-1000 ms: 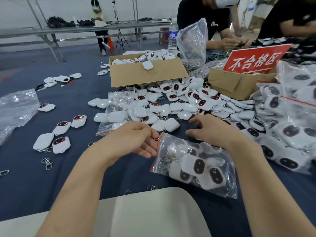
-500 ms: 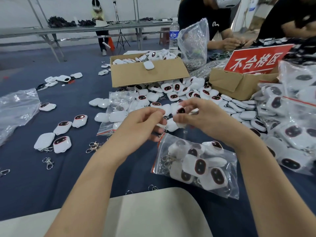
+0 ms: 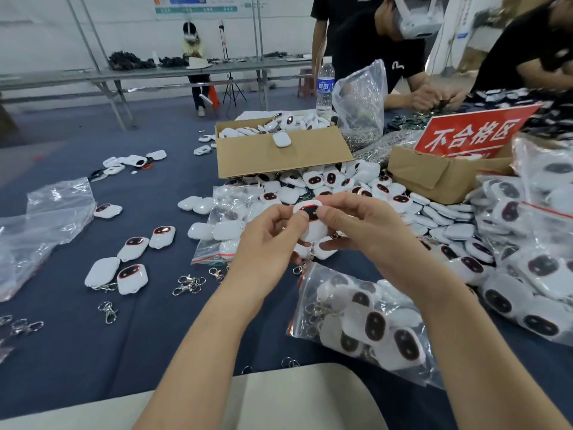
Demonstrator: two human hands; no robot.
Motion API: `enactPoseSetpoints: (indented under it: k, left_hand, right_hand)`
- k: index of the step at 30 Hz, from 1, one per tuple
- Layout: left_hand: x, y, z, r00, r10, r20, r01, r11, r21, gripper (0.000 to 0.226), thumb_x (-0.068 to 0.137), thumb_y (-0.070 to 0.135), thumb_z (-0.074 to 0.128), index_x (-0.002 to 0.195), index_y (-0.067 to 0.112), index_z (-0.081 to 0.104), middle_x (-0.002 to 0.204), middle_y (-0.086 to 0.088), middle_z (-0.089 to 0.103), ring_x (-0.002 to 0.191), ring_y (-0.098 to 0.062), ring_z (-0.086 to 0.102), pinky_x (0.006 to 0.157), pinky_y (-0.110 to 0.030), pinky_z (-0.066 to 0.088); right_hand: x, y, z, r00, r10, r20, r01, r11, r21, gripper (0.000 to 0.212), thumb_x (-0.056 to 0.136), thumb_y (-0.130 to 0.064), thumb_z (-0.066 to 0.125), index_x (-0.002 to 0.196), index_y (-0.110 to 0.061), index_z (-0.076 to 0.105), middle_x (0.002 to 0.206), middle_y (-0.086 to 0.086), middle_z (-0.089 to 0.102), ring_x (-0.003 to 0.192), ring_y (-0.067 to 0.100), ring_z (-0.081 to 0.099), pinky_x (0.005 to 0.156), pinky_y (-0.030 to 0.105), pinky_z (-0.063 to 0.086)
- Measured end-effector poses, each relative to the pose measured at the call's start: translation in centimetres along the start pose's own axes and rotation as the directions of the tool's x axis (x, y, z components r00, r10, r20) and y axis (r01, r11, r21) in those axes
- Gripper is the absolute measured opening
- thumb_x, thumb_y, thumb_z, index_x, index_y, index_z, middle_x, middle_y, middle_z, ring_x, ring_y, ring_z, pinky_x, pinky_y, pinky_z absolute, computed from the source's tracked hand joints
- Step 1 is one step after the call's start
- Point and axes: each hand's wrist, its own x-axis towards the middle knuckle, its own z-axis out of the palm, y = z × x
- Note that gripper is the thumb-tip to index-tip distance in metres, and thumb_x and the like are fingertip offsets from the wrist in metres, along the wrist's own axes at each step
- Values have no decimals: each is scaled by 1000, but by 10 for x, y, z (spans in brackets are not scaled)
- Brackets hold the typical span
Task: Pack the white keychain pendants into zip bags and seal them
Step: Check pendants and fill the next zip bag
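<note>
Both my hands hold one white keychain pendant point(image 3: 313, 226) with a dark red-rimmed face up above the table. My left hand point(image 3: 269, 240) grips its left side, thumb on the face. My right hand point(image 3: 362, 228) pinches its right side; its metal clasp dangles below. Right under my hands lies a clear zip bag point(image 3: 369, 327) with a red strip, filled with several pendants, mouth toward my hands. A big pile of loose pendants point(image 3: 347, 184) lies behind my hands.
An open cardboard box point(image 3: 279, 153) of pendants stands behind the pile, and a second box point(image 3: 440, 175) with a red sign stands at the right. Filled bags point(image 3: 539, 243) stack up at the right. Loose pendants point(image 3: 130, 262), metal clasps point(image 3: 189, 283) and an empty plastic bag point(image 3: 37, 225) lie at the left. Two people work across the table.
My hands left the table beside the zip bag, took a pendant from the pile and raised it. Both hands now hold it face up, higher than half a second ago.
</note>
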Motion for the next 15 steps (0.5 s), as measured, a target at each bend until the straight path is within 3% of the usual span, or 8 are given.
enactPoseSetpoints:
  k: [6, 15]
  left_hand:
    - [3, 1, -7, 999, 0, 33, 1, 1000, -27, 16, 101, 28, 60, 97, 18, 72, 73, 12, 70, 69, -5, 65, 58, -19, 52]
    - [4, -3, -11, 997, 21, 74, -21, 1000, -13, 17, 101, 26, 60, 104, 15, 72, 82, 10, 74, 75, -7, 69, 64, -21, 56]
  right_hand:
    - [7, 7, 11, 996, -8, -94, 13, 998, 55, 8, 95, -17, 68, 95, -21, 75, 77, -6, 74, 71, 5, 69, 65, 21, 58]
    - [7, 12, 15, 988, -97, -119, 95, 995, -26, 11, 95, -11, 67, 93, -20, 72, 73, -7, 76, 66, 2, 69, 62, 14, 55]
